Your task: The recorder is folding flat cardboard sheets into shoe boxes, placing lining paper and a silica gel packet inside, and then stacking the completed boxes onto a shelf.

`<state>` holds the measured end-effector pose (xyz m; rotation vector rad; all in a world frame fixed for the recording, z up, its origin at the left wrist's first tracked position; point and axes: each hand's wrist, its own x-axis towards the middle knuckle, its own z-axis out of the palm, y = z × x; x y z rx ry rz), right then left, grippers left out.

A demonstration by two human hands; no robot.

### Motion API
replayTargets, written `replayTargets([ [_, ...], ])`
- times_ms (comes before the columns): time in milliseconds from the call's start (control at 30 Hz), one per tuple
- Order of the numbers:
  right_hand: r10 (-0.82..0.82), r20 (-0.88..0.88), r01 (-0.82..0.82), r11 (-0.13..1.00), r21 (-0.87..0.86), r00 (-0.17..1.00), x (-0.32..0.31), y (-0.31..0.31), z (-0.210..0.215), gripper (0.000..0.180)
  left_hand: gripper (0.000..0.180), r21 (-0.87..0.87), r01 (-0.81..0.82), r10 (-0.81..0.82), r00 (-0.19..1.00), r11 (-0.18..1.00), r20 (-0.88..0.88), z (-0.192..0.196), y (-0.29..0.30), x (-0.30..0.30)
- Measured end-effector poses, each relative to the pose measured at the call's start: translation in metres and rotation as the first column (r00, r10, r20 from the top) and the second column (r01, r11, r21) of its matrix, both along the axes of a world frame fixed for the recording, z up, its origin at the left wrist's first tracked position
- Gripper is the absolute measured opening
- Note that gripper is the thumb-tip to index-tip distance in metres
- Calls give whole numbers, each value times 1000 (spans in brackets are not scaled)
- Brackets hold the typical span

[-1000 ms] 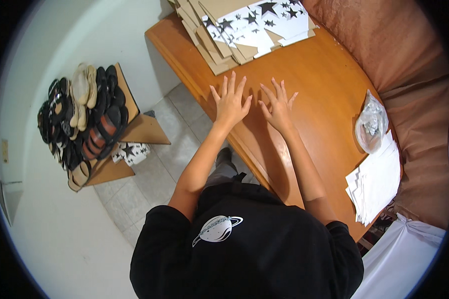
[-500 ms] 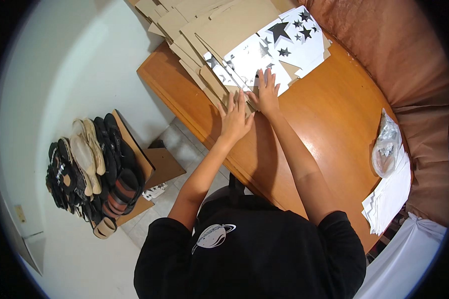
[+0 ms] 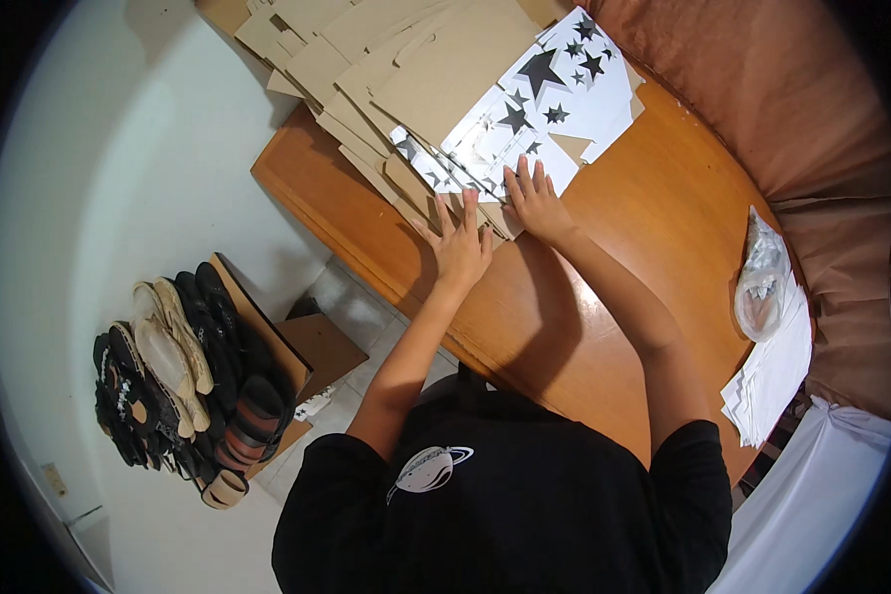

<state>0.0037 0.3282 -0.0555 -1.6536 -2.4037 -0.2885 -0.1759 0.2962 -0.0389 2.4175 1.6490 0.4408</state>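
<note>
A pile of flat brown cardboard pieces (image 3: 455,74) lies on the far part of the wooden table. White sheets printed with black stars (image 3: 604,109) cover the right side of the pile's top. My left hand (image 3: 462,255) rests its spread fingertips at the near edge of the cardboard and holds nothing. Just to its right, my right hand (image 3: 542,210) lies with its fingers stretched over the near edge of the star-printed sheets, its grip empty. Its fingers hide part of the print.
On the table's right side, a clear plastic bag (image 3: 762,307) lies on a stack of white papers (image 3: 770,381). Several sandals (image 3: 193,346) hang beside a cardboard box (image 3: 322,346) at the left. Brown cloth (image 3: 822,168) borders the table's far right edge.
The view has shifted slightly. My right hand has moved a little nearer along the star-printed sheets, with its elbow farther out to the right. My left hand stays at the cardboard edge.
</note>
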Motion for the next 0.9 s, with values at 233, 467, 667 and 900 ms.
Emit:
replayTargets([
  [233,94,240,-99,995,6,966,41,-54,16,50,74,152,47,-96,935,987,340,1,-13,1],
  [467,214,-90,-219,974,-51,973,142,-174,25,41,72,277,277,-311,946,920,87,10,-50,13],
  [667,-241,-161,223,967,-125,957,198,-255,28,38,68,-77,495,-496,868,866,-6,-13,-94,55],
  [900,-734,-359,669,676,-307,577,99,-235,10,73,69,-45,522,-523,849,852,-72,-25,-156,104],
])
